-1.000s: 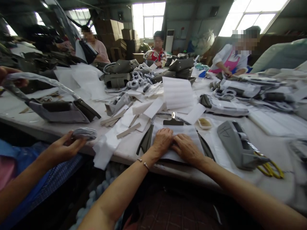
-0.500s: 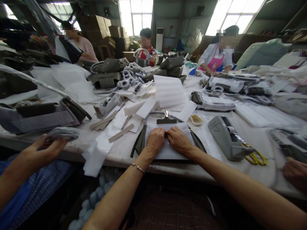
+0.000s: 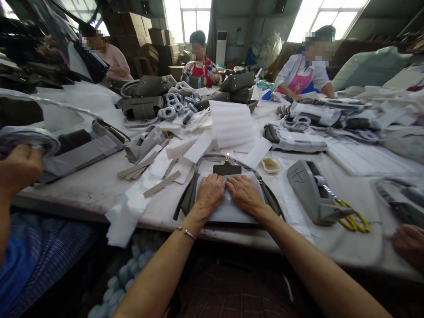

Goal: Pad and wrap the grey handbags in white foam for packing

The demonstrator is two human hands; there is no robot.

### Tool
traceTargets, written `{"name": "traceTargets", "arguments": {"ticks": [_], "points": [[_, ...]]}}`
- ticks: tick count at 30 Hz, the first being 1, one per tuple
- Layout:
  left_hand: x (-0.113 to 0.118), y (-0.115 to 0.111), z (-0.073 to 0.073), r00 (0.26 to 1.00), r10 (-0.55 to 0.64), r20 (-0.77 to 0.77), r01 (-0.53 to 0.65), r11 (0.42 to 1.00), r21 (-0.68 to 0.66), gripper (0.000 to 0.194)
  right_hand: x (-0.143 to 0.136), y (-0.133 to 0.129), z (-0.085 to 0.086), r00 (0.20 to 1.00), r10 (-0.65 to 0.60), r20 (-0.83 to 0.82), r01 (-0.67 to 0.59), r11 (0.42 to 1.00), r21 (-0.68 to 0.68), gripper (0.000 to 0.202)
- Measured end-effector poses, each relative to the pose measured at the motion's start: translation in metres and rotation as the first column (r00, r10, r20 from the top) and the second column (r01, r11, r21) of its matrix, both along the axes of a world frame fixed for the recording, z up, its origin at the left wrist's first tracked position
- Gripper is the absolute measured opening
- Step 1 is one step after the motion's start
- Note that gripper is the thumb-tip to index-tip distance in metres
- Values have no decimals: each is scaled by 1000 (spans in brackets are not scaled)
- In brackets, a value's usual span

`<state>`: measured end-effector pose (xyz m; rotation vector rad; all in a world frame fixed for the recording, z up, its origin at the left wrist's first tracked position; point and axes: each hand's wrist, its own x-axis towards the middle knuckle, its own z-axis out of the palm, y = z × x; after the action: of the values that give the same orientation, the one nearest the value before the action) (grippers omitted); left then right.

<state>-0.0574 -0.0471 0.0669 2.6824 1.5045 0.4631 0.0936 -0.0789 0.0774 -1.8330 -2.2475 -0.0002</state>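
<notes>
A dark grey-green handbag (image 3: 188, 197) lies on the table in front of me, with a white foam sheet (image 3: 228, 212) over its front. My left hand (image 3: 212, 191) rests flat on the sheet, its fingers stretched out away from me. Beside it my right hand (image 3: 244, 192) also presses on the sheet, fingers extended, the two thumbs close together. Above my fingertips a dark flap with a metal clasp (image 3: 227, 157) shows. The bag's wrapped handle (image 3: 212, 156) arches behind the flap.
Right of the bag stand a grey tape dispenser (image 3: 306, 190), yellow-handled scissors (image 3: 353, 218) and a small dish (image 3: 270, 164). Card strips (image 3: 162, 184) and foam scraps lie left. A co-worker's hand (image 3: 20, 170) holds a wrapped coil at far left. Several people work around the table.
My fingers, bunched together at the sheet's top before, now lie flatter and spread on it. The co-worker's hand at left has moved further left and up with the coil.
</notes>
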Motion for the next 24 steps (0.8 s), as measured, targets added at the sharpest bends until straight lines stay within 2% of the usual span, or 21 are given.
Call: {"name": "traceTargets", "arguments": {"ticks": [5,10,15,19,24], "points": [[2,2,2,1000,1,2,-1,1000,20,24,-2,2,5,992,-110,68,109,994,15,39],[1,1,2,1000,-21,5,21,1000,10,31,1,4,-1,987,-129,92,123,990,70,44],[4,3,1,1000,-7,-4,7,1000,-21,34,1,8,-2,976,-207,75,209,978,-25,45],[7,4,2,1000,20,-6,-20,999,-35,31,1,11,-6,958,-285,-40,285,958,-17,40],[7,3,1,997,77,10,-76,996,-46,26,8,16,-22,937,-255,-238,286,952,106,66]]}}
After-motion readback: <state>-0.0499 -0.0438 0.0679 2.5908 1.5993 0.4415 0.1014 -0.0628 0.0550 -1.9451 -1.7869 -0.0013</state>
